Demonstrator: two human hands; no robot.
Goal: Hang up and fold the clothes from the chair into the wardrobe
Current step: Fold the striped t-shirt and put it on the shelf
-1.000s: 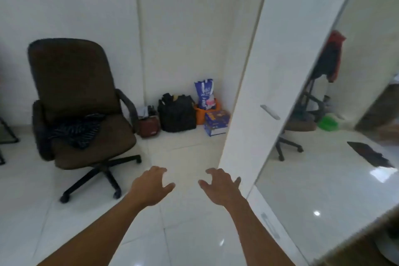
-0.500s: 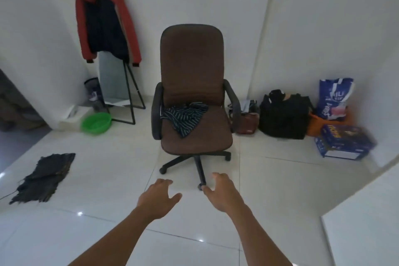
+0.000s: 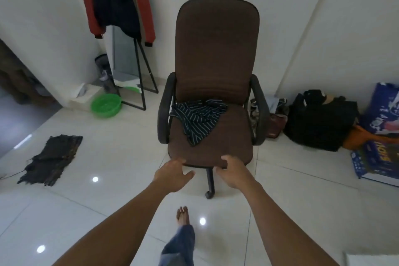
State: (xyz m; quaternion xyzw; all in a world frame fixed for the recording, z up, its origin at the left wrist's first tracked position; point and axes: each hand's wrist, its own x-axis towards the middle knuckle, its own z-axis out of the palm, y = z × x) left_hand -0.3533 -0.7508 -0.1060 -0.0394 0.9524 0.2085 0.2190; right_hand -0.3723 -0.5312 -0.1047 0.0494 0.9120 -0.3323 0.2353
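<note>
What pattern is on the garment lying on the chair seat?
Dark with thin pale stripes, head view.

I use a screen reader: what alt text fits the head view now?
The left hand and right hand, both empty, reach toward the front edge of a brown office chair with a crumpled striped garment on its seat. A red and black jacket hangs at the upper left.

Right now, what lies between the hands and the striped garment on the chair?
Only bare brown chair seat lies between the left hand, the right hand and the striped garment; the head view shows this.
</note>
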